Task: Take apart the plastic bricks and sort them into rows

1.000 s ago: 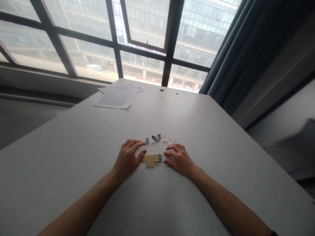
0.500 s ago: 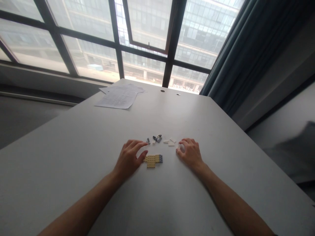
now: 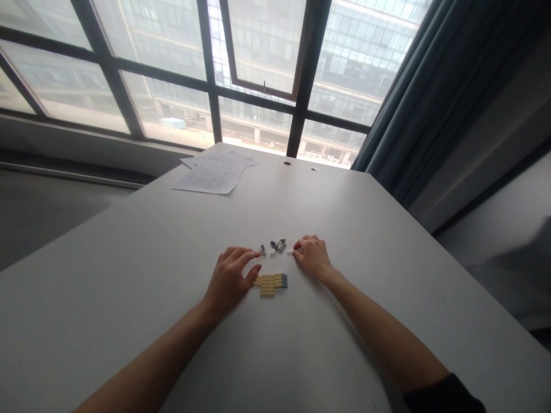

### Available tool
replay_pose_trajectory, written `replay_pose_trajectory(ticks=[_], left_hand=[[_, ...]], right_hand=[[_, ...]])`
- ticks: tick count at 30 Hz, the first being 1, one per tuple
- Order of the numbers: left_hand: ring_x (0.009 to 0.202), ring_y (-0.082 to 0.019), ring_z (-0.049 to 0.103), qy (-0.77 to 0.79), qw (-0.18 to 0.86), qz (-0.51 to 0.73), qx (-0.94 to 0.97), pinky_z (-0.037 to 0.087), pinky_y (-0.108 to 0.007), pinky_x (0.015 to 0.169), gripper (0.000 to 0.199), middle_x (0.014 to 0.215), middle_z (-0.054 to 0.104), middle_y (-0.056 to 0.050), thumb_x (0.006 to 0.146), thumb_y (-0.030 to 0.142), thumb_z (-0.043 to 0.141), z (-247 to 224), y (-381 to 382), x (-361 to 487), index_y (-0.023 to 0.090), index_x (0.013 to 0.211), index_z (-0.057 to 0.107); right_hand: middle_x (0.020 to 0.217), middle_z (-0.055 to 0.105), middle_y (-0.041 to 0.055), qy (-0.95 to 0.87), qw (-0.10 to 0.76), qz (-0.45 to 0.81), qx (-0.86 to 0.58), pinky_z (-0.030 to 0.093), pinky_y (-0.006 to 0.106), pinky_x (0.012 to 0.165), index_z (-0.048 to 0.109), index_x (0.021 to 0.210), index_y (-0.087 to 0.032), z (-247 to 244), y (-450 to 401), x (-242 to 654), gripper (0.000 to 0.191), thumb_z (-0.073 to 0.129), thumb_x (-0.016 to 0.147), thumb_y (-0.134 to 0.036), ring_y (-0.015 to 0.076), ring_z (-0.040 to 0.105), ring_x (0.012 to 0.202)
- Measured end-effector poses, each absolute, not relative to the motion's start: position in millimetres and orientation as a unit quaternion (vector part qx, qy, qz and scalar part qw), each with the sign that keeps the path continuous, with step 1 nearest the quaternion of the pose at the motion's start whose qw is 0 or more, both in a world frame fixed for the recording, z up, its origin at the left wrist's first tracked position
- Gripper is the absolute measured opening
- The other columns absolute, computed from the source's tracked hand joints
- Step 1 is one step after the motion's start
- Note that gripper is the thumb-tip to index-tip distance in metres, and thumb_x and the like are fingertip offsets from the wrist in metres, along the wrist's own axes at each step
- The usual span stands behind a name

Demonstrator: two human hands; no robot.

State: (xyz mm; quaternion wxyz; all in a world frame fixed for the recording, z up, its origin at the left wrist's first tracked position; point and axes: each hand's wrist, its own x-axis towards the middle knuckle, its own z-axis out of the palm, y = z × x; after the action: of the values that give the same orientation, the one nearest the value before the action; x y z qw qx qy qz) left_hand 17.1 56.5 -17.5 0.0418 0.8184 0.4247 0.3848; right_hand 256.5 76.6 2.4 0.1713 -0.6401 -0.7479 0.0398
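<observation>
A flat yellow assembly of toy building bricks (image 3: pixel 267 281), with a grey end (image 3: pixel 284 280), lies on the white table. My left hand (image 3: pixel 232 275) is beside it with thumb and fingers apart; the thumb is at its left edge and the index fingertip near a small grey piece (image 3: pixel 263 250). Over the white pieces, my right hand (image 3: pixel 312 256) curls its fingers in a pinch on a white brick (image 3: pixel 290 252), mostly hidden beneath the fingers. Several grey and dark loose pieces (image 3: pixel 279 246) lie between the hands.
Printed sheets of paper (image 3: pixel 210 174) lie at the far left of the table (image 3: pixel 336 212). Two cable holes sit near its back edge. Beyond stand a large framed window (image 3: pixel 258 94) and a dark curtain (image 3: pixel 400 115) at the right.
My right hand has moved left onto the white pieces, covering most of them. My left hand stays by the yellow assembly. The whole view has shifted slightly.
</observation>
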Motion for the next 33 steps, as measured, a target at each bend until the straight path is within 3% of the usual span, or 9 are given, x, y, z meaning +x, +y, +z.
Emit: replay_pose_trajectory(ticks=[5, 10, 13, 18, 22, 24, 27, 30, 33], left_hand=[[0.097, -0.023, 0.055, 0.428, 0.044, 0.387, 0.816, 0.043, -0.039, 0.089, 0.019, 0.099, 0.066, -0.007, 0.085, 0.027, 0.055, -17.3, 56.6, 17.6, 0.020, 0.099, 0.066], [0.094, -0.022, 0.057, 0.409, 0.039, 0.404, 0.817, 0.044, -0.039, 0.087, 0.019, 0.097, 0.068, -0.007, 0.086, 0.030, 0.057, -14.7, 55.0, 19.1, 0.021, 0.099, 0.067], [0.093, -0.021, 0.058, 0.377, 0.054, 0.429, 0.819, 0.046, -0.038, 0.086, 0.020, 0.097, 0.069, -0.007, 0.086, 0.031, 0.058, -10.6, 51.3, 22.1, 0.021, 0.101, 0.066], [0.081, -0.017, 0.061, 0.358, 0.123, 0.453, 0.807, 0.050, -0.033, 0.079, 0.015, 0.084, 0.071, -0.004, 0.087, 0.030, 0.056, -4.1, 46.3, 25.8, 0.022, 0.090, 0.068], [0.072, -0.016, 0.062, 0.415, 0.215, 0.470, 0.749, 0.051, -0.029, 0.071, 0.016, 0.078, 0.069, -0.003, 0.083, 0.034, 0.061, -3.8, 48.3, 26.7, 0.020, 0.088, 0.068], [0.069, -0.015, 0.062, 0.429, 0.282, 0.478, 0.713, 0.051, -0.028, 0.068, 0.021, 0.078, 0.069, -0.002, 0.082, 0.034, 0.061, -5.4, 51.1, 27.0, 0.019, 0.095, 0.068], [0.074, -0.015, 0.062, 0.419, 0.346, 0.491, 0.681, 0.051, -0.027, 0.068, 0.029, 0.085, 0.068, -0.004, 0.083, 0.033, 0.057, -8.5, 55.4, 27.1, 0.019, 0.106, 0.066], [0.079, -0.016, 0.062, 0.413, 0.352, 0.491, 0.682, 0.050, -0.027, 0.070, 0.027, 0.092, 0.067, -0.005, 0.084, 0.032, 0.055, -10.4, 57.1, 27.3, 0.019, 0.105, 0.067], [0.075, -0.015, 0.061, 0.419, 0.369, 0.488, 0.671, 0.050, -0.027, 0.068, 0.025, 0.084, 0.065, -0.003, 0.083, 0.032, 0.057, -11.7, 56.6, 28.3, 0.019, 0.102, 0.065]], right_hand=[[0.091, 0.068, 0.0056, -0.766, 0.192, 0.066, -0.610, 0.037, 0.035, 0.086, 0.066, 0.085, -0.019, 2.6, 76.2, 256.8, 0.004, 0.062, 0.083, -0.020, 0.0205, 0.057, 0.094], [0.083, 0.067, 0.0017, -0.783, 0.232, 0.103, -0.568, 0.043, 0.025, 0.077, 0.063, 0.080, -0.018, 8.3, 67.5, 248.8, 0.009, 0.057, 0.083, -0.012, 0.0137, 0.059, 0.081], [0.079, 0.065, -0.0004, -0.797, 0.285, 0.168, -0.505, 0.044, 0.022, 0.069, 0.062, 0.080, -0.019, 16.9, 56.2, 235.7, 0.009, 0.056, 0.083, -0.014, 0.0108, 0.058, 0.071], [0.074, 0.064, -0.0020, -0.772, 0.365, 0.253, -0.454, 0.047, 0.023, 0.068, 0.061, 0.082, -0.019, 26.2, 44.0, 213.6, 0.002, 0.061, 0.080, -0.019, 0.0111, 0.060, 0.069], [0.079, 0.066, -0.0001, -0.748, 0.400, 0.279, -0.450, 0.050, 0.024, 0.068, 0.062, 0.089, -0.019, 21.0, 51.1, 214.3, 0.011, 0.063, 0.082, -0.027, 0.0122, 0.061, 0.071], [0.091, 0.067, 0.0029, -0.756, 0.389, 0.214, -0.481, 0.050, 0.028, 0.077, 0.064, 0.097, -0.020, 16.4, 57.4, 221.0, 0.015, 0.061, 0.084, -0.025, 0.0146, 0.061, 0.082], [0.107, 0.065, 0.0062, -0.783, 0.301, 0.088, -0.538, 0.044, 0.034, 0.091, 0.067, 0.106, -0.021, 8.9, 63.5, 233.4, 0.022, 0.058, 0.086, -0.020, 0.0194, 0.055, 0.101], [0.110, 0.065, 0.0051, -0.813, 0.206, 0.043, -0.543, 0.041, 0.037, 0.092, 0.069, 0.104, -0.024, 0.9, 61.4, 243.3, 0.022, 0.054, 0.088, -0.020, 0.0213, 0.052, 0.103], [0.110, 0.066, 0.0028, -0.830, 0.184, 0.034, -0.526, 0.040, 0.037, 0.090, 0.069, 0.101, -0.025, -4.5, 55.2, 249.1, 0.020, 0.053, 0.090, -0.022, 0.0209, 0.052, 0.102]])
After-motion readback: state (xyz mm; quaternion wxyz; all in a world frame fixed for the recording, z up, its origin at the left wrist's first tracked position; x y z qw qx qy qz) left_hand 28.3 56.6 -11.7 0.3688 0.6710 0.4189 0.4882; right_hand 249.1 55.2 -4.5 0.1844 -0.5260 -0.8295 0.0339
